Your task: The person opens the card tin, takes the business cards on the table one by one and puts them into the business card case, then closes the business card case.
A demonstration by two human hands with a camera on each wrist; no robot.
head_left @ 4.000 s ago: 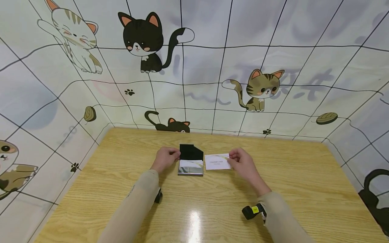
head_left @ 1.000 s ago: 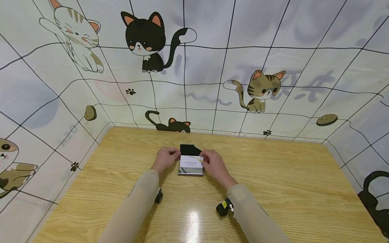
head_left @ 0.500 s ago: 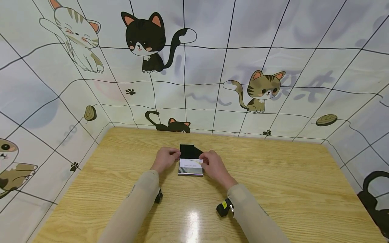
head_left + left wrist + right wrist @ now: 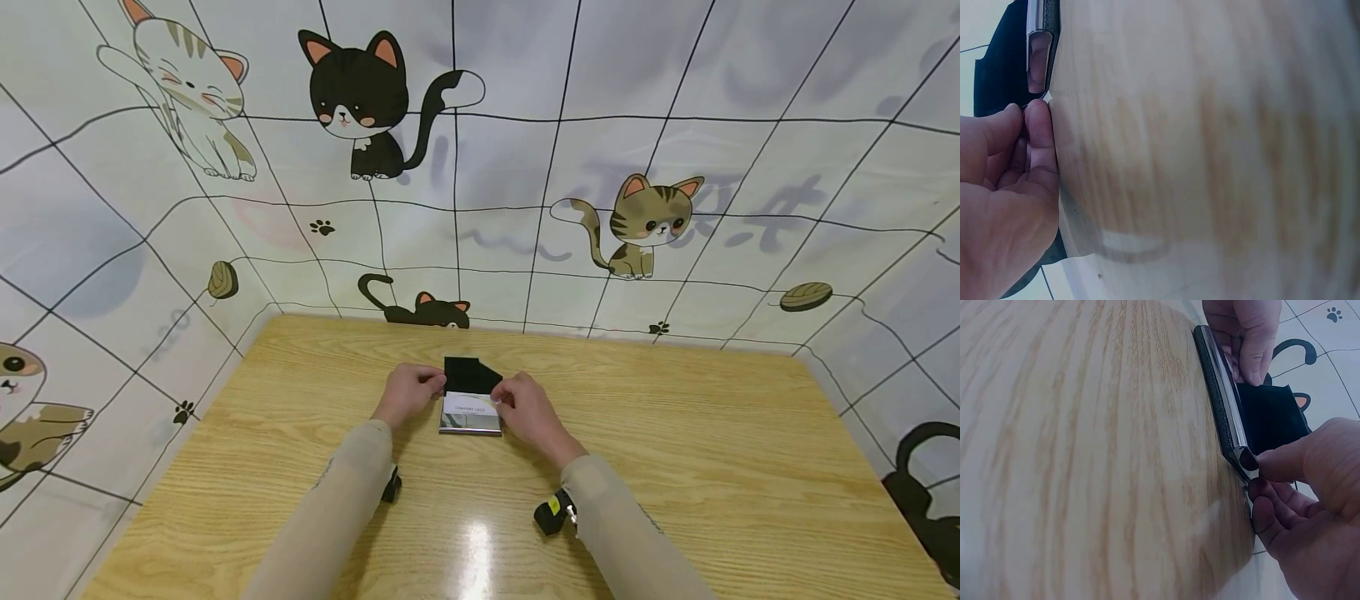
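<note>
A business card holder with a shiny metal front pocket lies on the table, its black flap folded back away from me. A white business card with a printed logo sits partly in the pocket, its upper part showing. My left hand pinches the holder's left edge near the flap's hinge, thumb against fingertip in the left wrist view. At the opposite side, my right hand pinches the card's right edge by the pocket's corner. In the right wrist view its fingertips hide the card itself.
The wooden table runs out to both sides and toward me. A wall covering with cartoon cats encloses it at the back and sides. A wrist camera hangs under the right forearm.
Four seconds ago my right hand held the card to the right of the holder. It then came left over the pocket, and the card slid toward me into it. The left hand stayed put.
</note>
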